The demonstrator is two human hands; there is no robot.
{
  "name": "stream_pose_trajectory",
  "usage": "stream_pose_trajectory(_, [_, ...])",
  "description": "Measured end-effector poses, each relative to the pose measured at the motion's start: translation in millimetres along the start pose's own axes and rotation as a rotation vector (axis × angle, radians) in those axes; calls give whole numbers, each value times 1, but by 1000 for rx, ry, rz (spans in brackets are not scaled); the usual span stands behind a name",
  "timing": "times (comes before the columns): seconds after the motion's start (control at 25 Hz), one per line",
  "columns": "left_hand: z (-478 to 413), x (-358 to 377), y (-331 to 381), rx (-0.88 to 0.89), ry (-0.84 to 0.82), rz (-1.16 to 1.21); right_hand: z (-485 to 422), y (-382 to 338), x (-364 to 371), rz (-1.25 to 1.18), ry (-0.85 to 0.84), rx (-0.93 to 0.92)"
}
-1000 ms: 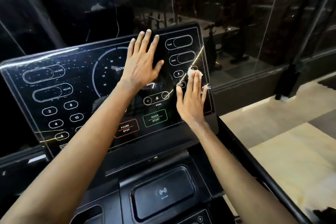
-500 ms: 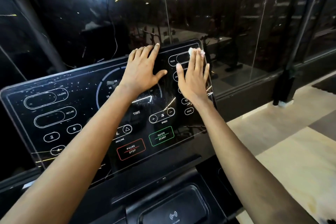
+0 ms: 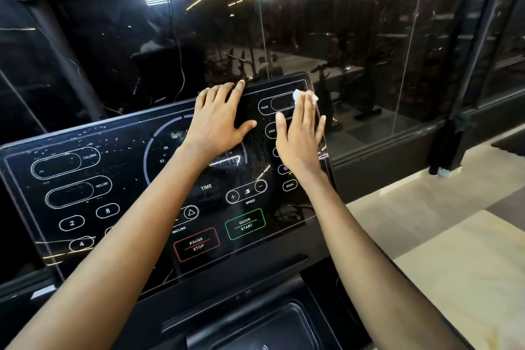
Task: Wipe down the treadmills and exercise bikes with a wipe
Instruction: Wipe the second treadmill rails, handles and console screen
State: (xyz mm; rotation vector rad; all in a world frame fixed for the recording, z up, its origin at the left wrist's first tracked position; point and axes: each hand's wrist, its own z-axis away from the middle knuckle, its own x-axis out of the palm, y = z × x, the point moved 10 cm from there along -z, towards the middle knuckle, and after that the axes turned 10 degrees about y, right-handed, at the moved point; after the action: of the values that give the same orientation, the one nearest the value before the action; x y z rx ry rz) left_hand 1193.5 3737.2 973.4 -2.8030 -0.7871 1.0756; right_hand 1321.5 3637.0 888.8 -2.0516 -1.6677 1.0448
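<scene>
Head camera, at a gym: a person stretches both bare arms over a treadmill console [image 3: 127, 176]. The right hand [image 3: 299, 136] presses a small white wipe [image 3: 296, 96] flat against the panel's top right corner, beside the PULSE readout. Its fingers lie straight and close together, and the wipe peeks out beyond the fingertips. A second earlier that hand and the wipe sat lower, by the numbered speed keys. Half a second ago they had reached the top corner, where they remain. The left hand [image 3: 218, 119] lies flat and spread on the middle of the panel, over the round dial, holding nothing. Its fingertips are at the console's upper edge, and it has kept that spot through the last second. The view has tipped upward since then, taking in more of the lights mirrored overhead.

The console is glossy black with white outlined keys, a green QUICK START button [image 3: 245, 224] and a red PAUSE STOP button [image 3: 196, 244]. Pale specks [image 3: 93, 142] dot its left half. Below it sits a recessed tray [image 3: 284, 329] bearing a wireless mark. A dark glass wall [image 3: 369, 37] rises just behind the treadmill, showing strip lights and the dim shapes of exercise bikes [image 3: 363, 94]. To the right, a pale floor [image 3: 454, 250] runs along the base of the glass.
</scene>
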Motion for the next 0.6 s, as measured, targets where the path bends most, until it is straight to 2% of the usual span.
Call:
stream_pose_trajectory(0.16, [-5, 5, 4, -45, -69, -47, -36, -15, 1, 14, 20, -58])
stream_pose_trajectory(0.28, [-4, 5, 5, -60, -69, -51, -4, 14, -6, 5, 68, 36])
stream_pose_trajectory(0.4, [-2, 6, 4, -78, -64, -60, 32, 29, -3, -7, 46, 104])
stream_pose_trajectory(0.6, [-9, 8, 7, -141, -103, -77, -22, -17, 4, -73, -2, -44])
